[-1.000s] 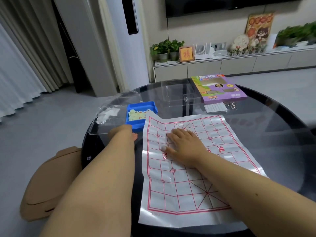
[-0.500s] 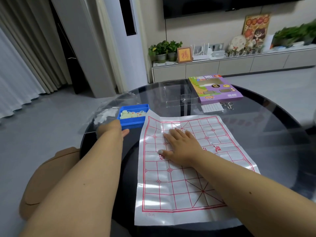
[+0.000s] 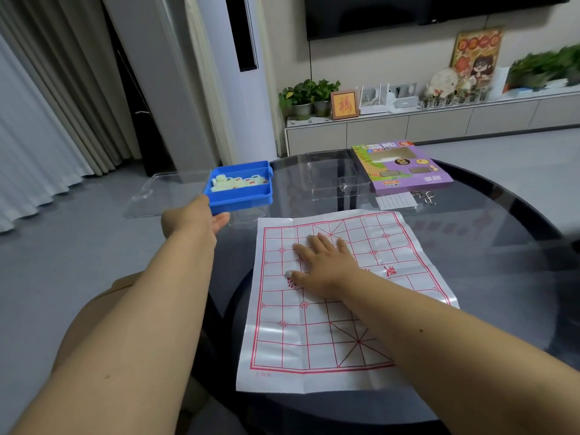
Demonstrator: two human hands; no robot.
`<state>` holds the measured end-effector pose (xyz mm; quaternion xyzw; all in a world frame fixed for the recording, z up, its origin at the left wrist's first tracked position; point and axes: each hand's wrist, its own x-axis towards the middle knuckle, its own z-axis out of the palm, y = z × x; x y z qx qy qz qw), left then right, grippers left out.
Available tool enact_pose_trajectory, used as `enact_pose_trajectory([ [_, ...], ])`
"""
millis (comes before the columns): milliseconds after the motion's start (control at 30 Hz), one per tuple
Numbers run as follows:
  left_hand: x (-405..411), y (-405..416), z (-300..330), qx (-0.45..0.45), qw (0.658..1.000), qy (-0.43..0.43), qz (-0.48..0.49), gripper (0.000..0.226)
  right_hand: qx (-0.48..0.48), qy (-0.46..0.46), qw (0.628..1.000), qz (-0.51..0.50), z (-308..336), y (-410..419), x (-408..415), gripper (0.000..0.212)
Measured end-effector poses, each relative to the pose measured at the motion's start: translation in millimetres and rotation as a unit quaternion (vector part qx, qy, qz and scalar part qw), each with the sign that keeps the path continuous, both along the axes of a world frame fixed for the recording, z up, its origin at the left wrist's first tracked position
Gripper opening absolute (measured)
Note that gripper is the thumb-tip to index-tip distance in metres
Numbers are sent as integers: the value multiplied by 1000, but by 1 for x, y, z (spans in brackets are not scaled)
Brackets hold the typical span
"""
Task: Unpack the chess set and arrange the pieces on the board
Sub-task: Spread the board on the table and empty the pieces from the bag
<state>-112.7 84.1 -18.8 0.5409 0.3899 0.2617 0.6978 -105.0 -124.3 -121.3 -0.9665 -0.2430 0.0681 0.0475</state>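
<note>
Holding blue tray (image 3: 240, 196) in left hand (image 3: 192, 218), right hand (image 3: 326, 262) flat on board (image 3: 329, 340)

Potted plants (image 3: 309, 95), framed picture (image 3: 344, 105) on low cabinet (image 3: 408, 127); curtains (image 3: 37, 120) at left.

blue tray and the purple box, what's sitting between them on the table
In the head view, a clear plastic container sits between the blue tray and purple box.
</note>
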Motion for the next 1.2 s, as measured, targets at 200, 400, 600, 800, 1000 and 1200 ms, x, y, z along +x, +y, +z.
enact_pose_trajectory([
  [200,-12,-21,-10,-21,1000,-12,-19,28,-5,-14,1000,14,-3,9,2,74],
  [400,-22,-30,-34,-45,998,-1,-40,30,144,-26,988,-41,5,3,3,61],
  [600,-40,-29,-58,-68,996,-11,-57,23,524,146,810,-221,38,38,15,51],
  [800,-52,-15,-69,-112,989,-67,-76,16,589,222,735,-252,34,63,20,37],
  [1000,-49,-7,-73,-211,955,-144,-150,33,570,178,762,-251,23,66,9,36],
  [1200,-49,-2,-75,-250,939,-128,-199,68,532,129,805,-231,19,58,7,39],
])
